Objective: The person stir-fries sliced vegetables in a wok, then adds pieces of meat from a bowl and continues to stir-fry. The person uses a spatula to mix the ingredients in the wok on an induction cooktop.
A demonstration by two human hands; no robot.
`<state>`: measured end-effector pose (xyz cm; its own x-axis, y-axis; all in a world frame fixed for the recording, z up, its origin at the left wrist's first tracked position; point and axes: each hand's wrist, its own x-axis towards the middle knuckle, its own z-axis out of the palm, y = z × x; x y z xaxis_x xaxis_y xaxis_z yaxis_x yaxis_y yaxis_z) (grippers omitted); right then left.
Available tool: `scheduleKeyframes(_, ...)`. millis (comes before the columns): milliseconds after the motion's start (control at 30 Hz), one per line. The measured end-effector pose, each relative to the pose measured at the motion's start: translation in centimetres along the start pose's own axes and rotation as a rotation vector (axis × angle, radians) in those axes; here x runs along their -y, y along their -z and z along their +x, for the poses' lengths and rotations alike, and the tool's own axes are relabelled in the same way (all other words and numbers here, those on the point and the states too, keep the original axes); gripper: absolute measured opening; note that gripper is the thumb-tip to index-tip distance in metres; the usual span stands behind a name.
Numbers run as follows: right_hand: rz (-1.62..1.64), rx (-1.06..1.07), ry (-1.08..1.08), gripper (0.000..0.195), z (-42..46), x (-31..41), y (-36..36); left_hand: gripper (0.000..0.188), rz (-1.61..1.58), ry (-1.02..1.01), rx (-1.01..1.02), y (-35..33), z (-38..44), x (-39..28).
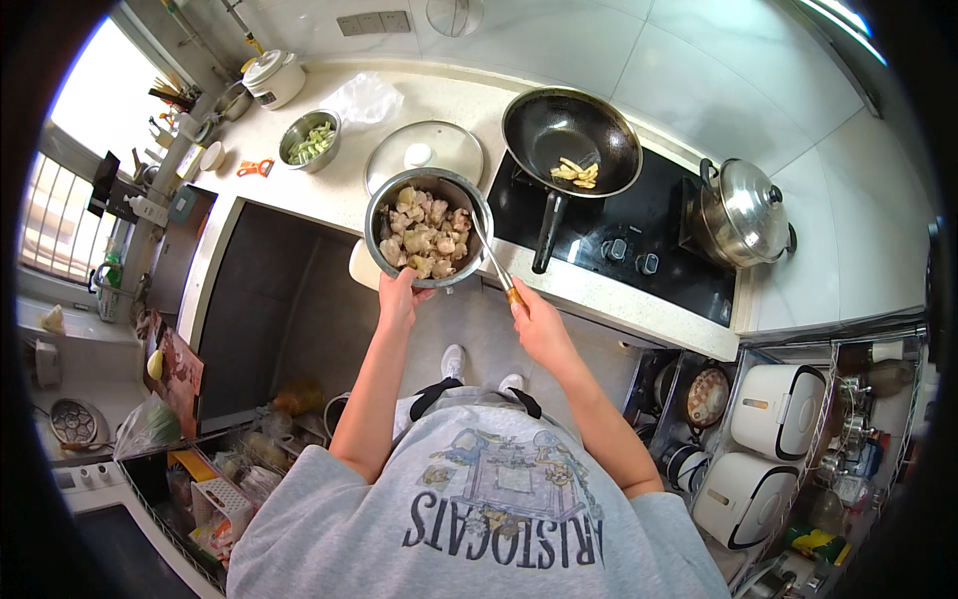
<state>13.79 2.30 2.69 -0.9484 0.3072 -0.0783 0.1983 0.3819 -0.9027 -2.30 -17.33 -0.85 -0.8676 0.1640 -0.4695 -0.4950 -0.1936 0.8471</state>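
My left hand grips the near rim of a steel bowl filled with chunks of pale meat. In my right hand is the wooden handle of a metal utensil, whose far end leans inside the bowl's right wall; its tip is hidden. A black wok sits on the left burner with yellowish slices at its bottom, its handle pointing towards me. Behind the bowl, a glass lid with a white knob lies on the counter.
A lidded steel pot stands on the right of the black cooktop. On the counter to the left are a bowl of chopped green vegetables, an orange peeler, a plastic bag and a white rice cooker.
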Motion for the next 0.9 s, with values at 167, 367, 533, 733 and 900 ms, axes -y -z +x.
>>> scheduleKeyframes(167,0.621,0.210,-0.599,0.049,0.2,2.5,-0.8,0.048,-0.003,0.088,0.033,2.0,2.0,0.0)
scheduleKeyframes(367,1.026,0.279,-0.694,0.052,0.3,2.0,-3.0,0.052,0.068,0.072,0.082,3.0,2.0,-1.8)
scheduleKeyframes(533,1.204,0.355,-0.711,0.051,0.2,2.4,-2.9,0.048,0.193,0.118,0.123,3.8,2.2,-3.4)
scheduleKeyframes(733,1.337,0.363,-0.712,0.046,0.1,3.2,-2.4,0.048,0.236,0.120,0.188,3.2,2.5,-4.1)
scheduleKeyframes(900,1.421,0.307,-0.744,0.042,-0.1,3.7,-2.2,0.041,0.206,0.128,0.226,2.9,2.2,-4.9)
